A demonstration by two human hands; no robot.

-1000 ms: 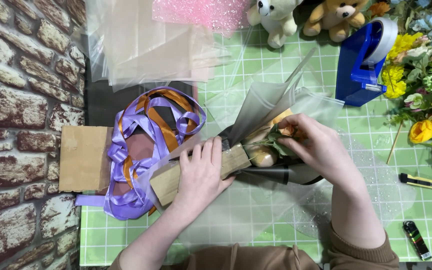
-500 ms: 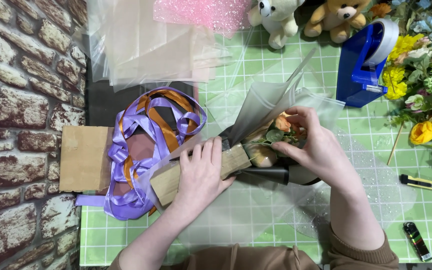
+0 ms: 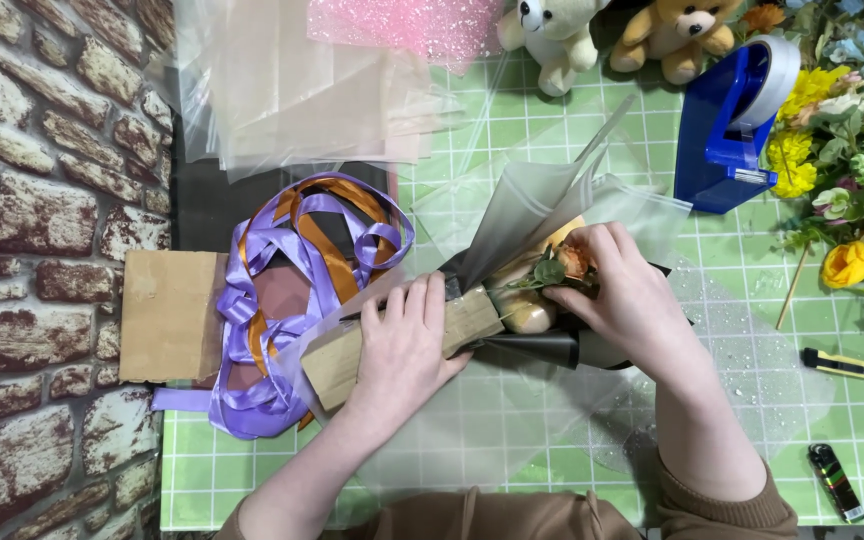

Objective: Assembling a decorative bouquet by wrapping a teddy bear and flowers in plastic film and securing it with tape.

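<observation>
Both hands on a small wrapped bouquet lying aslant across the green mat

The left hand (image 3: 402, 345) lies flat, fingers together, pressing down on the kraft-paper handle end (image 3: 352, 355) of the bouquet (image 3: 512, 300); the right hand (image 3: 622, 295) is curled loosely over the flower head, fingertips at the peach rose (image 3: 572, 260), though whether it pinches the bloom or only steadies it I cannot tell. The bouquet's long axis runs from lower left to upper right, handle under the left hand, blooms and translucent wrap (image 3: 542, 195) fanning away beyond the right. Black paper (image 3: 542, 348) shows beneath. Just left of the handle sits a tangle of purple and orange ribbon (image 3: 292, 290) on a cardboard piece (image 3: 167, 315). Farther off: a blue tape dispenser (image 3: 727, 130), loose flowers (image 3: 852, 170), a yellow utility knife (image 3: 842, 365).
</observation>
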